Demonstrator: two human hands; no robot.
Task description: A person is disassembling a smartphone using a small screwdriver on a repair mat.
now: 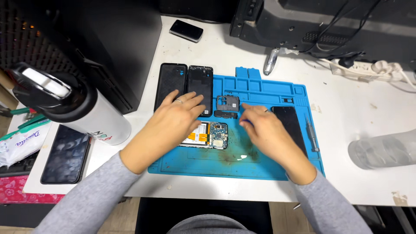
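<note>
The opened phone [207,134] lies at the middle of the frame on the blue work mat [208,167], its orange-labelled battery and green circuit board facing up. The left hand [173,119] rests flat over the phone's left part, fingers spread and pointing to the upper right, a ring on one finger; its grip is loose and closes on nothing, the palm simply pressing on the phone. The right hand [268,132] sits just right of the phone on the mat, fingers curled inward with the fingertips drawn together near the phone's upper right corner; whether that grip pinches some small part I cannot tell.

Just above the phone lies a small dark inner cover plate [227,104]. In the upper middle, two black back covers [186,89] stand side by side, partly off the mat on the white bench [355,108]. A dark phone screen [288,123] lies to the right of the right hand, with a slim screwdriver [311,134] beside it near the mat's right edge.
</note>
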